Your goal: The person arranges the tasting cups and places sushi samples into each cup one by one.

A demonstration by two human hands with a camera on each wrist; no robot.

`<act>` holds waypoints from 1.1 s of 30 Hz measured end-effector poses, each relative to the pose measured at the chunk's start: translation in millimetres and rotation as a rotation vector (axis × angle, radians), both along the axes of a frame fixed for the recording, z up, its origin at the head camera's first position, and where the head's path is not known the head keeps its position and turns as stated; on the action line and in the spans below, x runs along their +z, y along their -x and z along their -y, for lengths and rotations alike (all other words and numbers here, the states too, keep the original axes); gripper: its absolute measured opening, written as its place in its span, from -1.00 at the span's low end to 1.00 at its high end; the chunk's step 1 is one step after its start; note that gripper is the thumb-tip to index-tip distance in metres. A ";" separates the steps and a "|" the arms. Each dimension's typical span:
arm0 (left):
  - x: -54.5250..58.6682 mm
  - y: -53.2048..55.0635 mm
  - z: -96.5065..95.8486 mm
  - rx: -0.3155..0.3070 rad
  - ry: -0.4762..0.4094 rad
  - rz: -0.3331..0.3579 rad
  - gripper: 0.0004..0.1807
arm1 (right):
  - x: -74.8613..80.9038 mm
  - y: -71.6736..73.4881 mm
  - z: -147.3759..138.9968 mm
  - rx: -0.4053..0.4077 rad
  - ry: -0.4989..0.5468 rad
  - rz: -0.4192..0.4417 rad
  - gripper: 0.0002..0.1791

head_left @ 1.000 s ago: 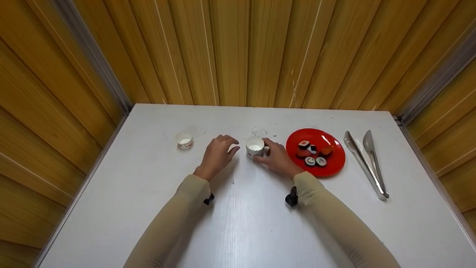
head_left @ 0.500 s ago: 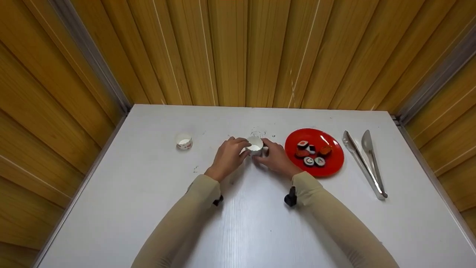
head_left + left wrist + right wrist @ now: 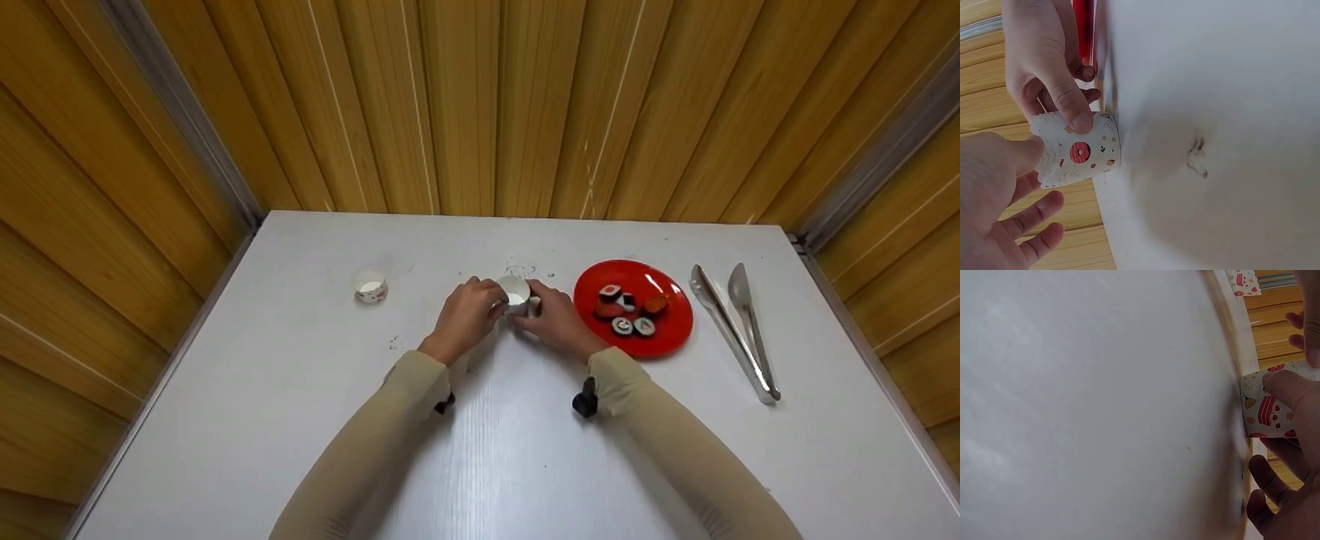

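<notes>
A stack of nested paper baking cups [image 3: 515,291] stands upright on the white table between both hands. Several wavy rims show on the cups [image 3: 1058,160] in the left wrist view, with red doughnut prints on the side. My right hand [image 3: 556,319] grips the stack's right side, thumb [image 3: 1286,385] in front and fingers behind. At the rim, my left hand [image 3: 469,311] pinches the paper between thumb and forefinger; its other fingers stay off the cup. How many cups it pinches is hidden. A separate paper baking cup [image 3: 371,291] stands to the left.
A red plate [image 3: 671,330] with several sushi pieces [image 3: 624,306] lies right of the right hand. Beyond it are metal tongs [image 3: 731,330] and a metal spoon-like utensil [image 3: 750,307]. Wood-look panels [image 3: 465,105] rise behind the table [image 3: 495,465].
My left hand has moved right to the cup stack and now pinches its rim. My right hand has kept its grip, almost in the same place.
</notes>
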State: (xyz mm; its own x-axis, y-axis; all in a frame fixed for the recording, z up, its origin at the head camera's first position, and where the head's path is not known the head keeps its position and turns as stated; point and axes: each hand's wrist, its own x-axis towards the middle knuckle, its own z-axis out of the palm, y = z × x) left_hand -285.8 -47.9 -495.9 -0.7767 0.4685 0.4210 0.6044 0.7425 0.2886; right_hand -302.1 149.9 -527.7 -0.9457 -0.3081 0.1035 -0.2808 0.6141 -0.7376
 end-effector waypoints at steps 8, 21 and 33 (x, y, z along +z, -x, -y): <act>-0.7 -0.3 -1.0 0.006 0.012 -0.013 -0.95 | -2.1 1.4 -0.8 0.008 0.014 0.008 -0.32; 1.3 -0.5 -2.1 0.015 0.018 -0.007 -0.95 | -0.9 0.2 -1.2 0.013 0.026 0.001 -0.31; 8.8 -0.7 -1.2 -0.016 -0.031 0.038 -0.93 | -2.7 1.7 -2.2 0.007 0.017 0.029 -0.32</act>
State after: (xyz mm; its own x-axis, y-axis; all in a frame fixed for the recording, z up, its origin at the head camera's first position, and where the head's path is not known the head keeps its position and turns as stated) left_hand -285.1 -46.7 -487.0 -0.7848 0.4680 0.4063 0.6043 0.7232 0.3343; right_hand -303.7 152.2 -530.4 -0.9463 -0.3129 0.0810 -0.2631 0.5999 -0.7556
